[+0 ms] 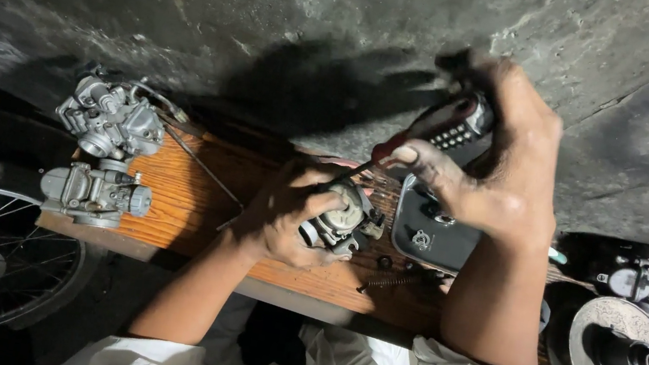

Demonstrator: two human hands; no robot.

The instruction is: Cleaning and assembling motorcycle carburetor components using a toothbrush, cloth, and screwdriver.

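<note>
We see the left hand [280, 215] wrapped tight around a carburetor [340, 220] on the wooden bench [192, 196]. The right hand [490, 178] is clenched on a red-and-black screwdriver [437, 131], its tip at the carburetor's top. A spring [395, 281] lies just beside it. Farther left sit two more carburetors [104, 152]; right, a pulley [622, 360].

left hand [284, 219] clenched — right hand [502, 158] gripping
</note>
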